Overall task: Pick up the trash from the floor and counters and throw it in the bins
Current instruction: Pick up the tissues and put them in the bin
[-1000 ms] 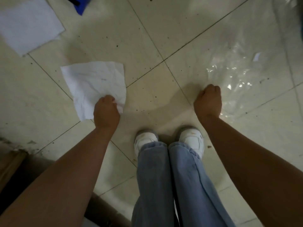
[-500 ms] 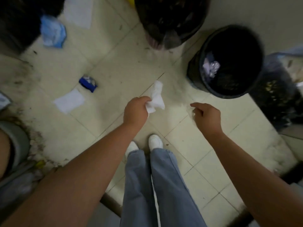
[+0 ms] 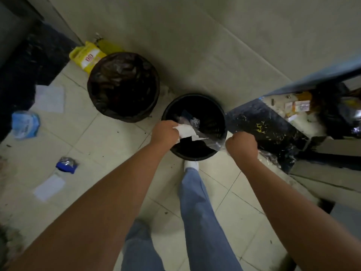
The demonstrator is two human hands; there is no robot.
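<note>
My left hand (image 3: pixel 165 132) grips a crumpled white paper (image 3: pixel 186 132) and holds it over the open mouth of a small black bin (image 3: pixel 213 106). My right hand (image 3: pixel 242 146) is a closed fist at the bin's right rim, pinching a sheet of clear plastic film (image 3: pixel 213 142) that stretches across the bin toward the paper. Some clear wrapping lies inside the bin. A larger bin lined with a dark bag (image 3: pixel 123 87) stands to the left against the wall.
Litter lies on the tiled floor at left: a blue wrapper (image 3: pixel 66 165), white paper sheets (image 3: pixel 48 187) (image 3: pixel 49 98), a light-blue packet (image 3: pixel 25 124), a yellow bag (image 3: pixel 87 56) by the wall. A dark cluttered counter (image 3: pixel 269 130) stands at right.
I have stepped up to the small black bin. Both hands moved forward over it, the left carrying the white paper, the right now fisted on the clear film.
</note>
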